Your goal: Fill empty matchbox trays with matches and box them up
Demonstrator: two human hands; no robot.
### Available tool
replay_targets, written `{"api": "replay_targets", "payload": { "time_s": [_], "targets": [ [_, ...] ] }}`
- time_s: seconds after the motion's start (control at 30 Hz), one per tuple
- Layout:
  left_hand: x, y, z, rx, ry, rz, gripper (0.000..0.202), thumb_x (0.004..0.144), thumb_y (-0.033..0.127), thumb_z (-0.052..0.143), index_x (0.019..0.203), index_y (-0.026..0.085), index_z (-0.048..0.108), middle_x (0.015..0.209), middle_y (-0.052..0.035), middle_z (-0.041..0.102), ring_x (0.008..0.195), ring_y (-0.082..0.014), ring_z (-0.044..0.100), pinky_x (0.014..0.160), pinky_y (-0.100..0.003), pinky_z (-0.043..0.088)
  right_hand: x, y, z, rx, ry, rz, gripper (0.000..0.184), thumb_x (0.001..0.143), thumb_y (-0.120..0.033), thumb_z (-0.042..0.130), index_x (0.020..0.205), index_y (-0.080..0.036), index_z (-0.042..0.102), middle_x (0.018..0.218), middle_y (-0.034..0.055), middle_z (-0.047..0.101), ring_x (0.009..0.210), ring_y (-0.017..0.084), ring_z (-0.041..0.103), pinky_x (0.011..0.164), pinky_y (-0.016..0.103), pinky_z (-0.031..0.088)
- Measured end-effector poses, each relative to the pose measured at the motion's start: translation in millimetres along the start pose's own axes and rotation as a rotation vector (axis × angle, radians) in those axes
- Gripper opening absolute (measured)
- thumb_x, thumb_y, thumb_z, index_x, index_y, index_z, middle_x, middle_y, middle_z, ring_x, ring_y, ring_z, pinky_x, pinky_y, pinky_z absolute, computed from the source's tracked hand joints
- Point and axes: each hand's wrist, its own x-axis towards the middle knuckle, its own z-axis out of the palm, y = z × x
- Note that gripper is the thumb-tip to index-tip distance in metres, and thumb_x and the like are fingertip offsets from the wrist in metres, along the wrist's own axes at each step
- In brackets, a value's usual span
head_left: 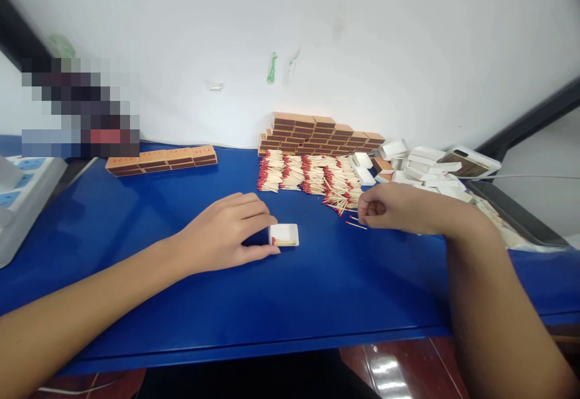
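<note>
head view: left hand [226, 233] grips the white tray [286, 230]; right hand [399, 208], fingertips pinched together, beside loose matches [356, 225].

L hand [226, 233] holds a small white tray [284, 234] w/ matches in it. R hand [392, 208] pinches at the match pile [312, 175] on the blue table [226, 302].
</note>
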Motion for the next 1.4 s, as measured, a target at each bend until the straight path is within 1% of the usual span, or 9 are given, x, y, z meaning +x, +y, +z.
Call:
{"api": "replay_targets", "payload": {
  "time_s": [0.13,0.3,0.43,0.57,0.73,0.9,1.17,1.27,1.4],
  "targets": [
    [0.3,-0.1,-0.4,-0.004,-0.01,-0.003,0.031,0.104,0.044,0.07,0.114,0.015,0.075,0.104,-0.0089,0.078,0.093,-0.0219,0.071,0.087,-0.037,0.057,0.9,-10.9,1.3,0.002,-0.006,-0.074,0.015,0.083,-0.039,0.071,0.081,-0.025,0.074,0.081,0.004,0.074,0.069,0.02,0.064,0.059,0.03,0.046],
    [-0.7,-0.3,0.0,0.0,-0.02,-0.012,0.032,0.104,0.046,0.069,0.114,0.016,0.075,0.103,-0.009,0.078,0.093,-0.0217,0.071,0.085,-0.036,0.056,2.2,-7.6,2.8,0.023,-0.009,-0.131,0.02,0.084,-0.043,0.072,0.082,-0.024,0.076,0.081,0.0045,0.076,0.069,0.019,0.066,0.06,0.029,0.048],
    [-1.3,-0.6,0.4,-0.004,-0.02,-0.005,0.034,0.103,0.046,0.07,0.114,0.014,0.075,0.103,-0.0093,0.077,0.093,-0.0222,0.071,0.085,-0.037,0.057,3.8,-4.6,3.6,0.029,-0.059,-0.112,0.019,0.084,-0.042,0.072,0.085,-0.025,0.078,0.084,0.0033,0.078,0.073,0.02,0.07,0.064,0.03,0.05],
    [-0.8,-0.6,0.3,-0.008,-0.017,-0.001,0.033,0.103,0.044,0.072,0.114,0.013,0.076,0.102,-0.0095,0.077,0.092,-0.0226,0.071,0.083,-0.037,0.057,2.6,-10.1,5.3,0.015,-0.053,-0.104,0.015,0.083,-0.039,0.072,0.079,-0.025,0.076,0.079,0.0038,0.077,0.071,0.022,0.069,0.062,0.032,0.049],
    [-0.2,-0.6,0.6,-0.015,-0.027,-0.014,0.032,0.103,0.045,0.071,0.115,0.016,0.076,0.103,-0.0089,0.077,0.094,-0.0226,0.072,0.086,-0.037,0.057,0.9,-25.4,7.4,0.025,-0.029,-0.152,0.013,0.082,-0.037,0.073,0.079,-0.025,0.074,0.076,0.0019,0.075,0.067,0.02,0.066,0.06,0.031,0.047],
    [-0.3,-0.9,2.1,-0.009,-0.026,-0.017,0.032,0.104,0.046,0.07,0.114,0.016,0.075,0.103,-0.0087,0.077,0.093,-0.0222,0.072,0.087,-0.036,0.056,-1.6,-47.3,8.5,0.142,0.079,-0.291,0.011,0.086,-0.034,0.071,0.082,-0.024,0.073,0.075,0.0001,0.073,0.066,0.016,0.063,0.061,0.028,0.045],
    [2.7,0.1,2.4,-0.001,-0.036,-0.023,0.034,0.103,0.046,0.07,0.114,0.015,0.075,0.102,-0.0088,0.077,0.093,-0.0228,0.071,0.085,-0.036,0.055,3.3,-81.9,26.9,0.251,0.204,-0.47,0.009,0.09,-0.03,0.069,0.084,-0.022,0.07,0.077,-0.0002,0.068,0.068,0.015,0.06,0.062,0.027,0.045],
    [2.9,0.0,1.9,-0.002,-0.041,-0.027,0.034,0.103,0.047,0.07,0.114,0.015,0.076,0.103,-0.0088,0.077,0.093,-0.0229,0.071,0.085,-0.037,0.055,4.3,-80.2,27.8,0.205,0.201,-0.494,0.005,0.089,-0.025,0.068,0.086,-0.022,0.069,0.081,0.0007,0.07,0.073,0.016,0.061,0.066,0.028,0.046],
    [1.3,-0.6,1.3,0.003,-0.013,-0.019,0.033,0.103,0.045,0.071,0.113,0.014,0.076,0.101,-0.0084,0.077,0.091,-0.0225,0.071,0.084,-0.036,0.055,3.9,-56.8,17.6,0.071,0.221,-0.433,0.003,0.087,-0.023,0.069,0.085,-0.023,0.071,0.084,0.002,0.073,0.075,0.018,0.064,0.068,0.029,0.044]
  ]
}}
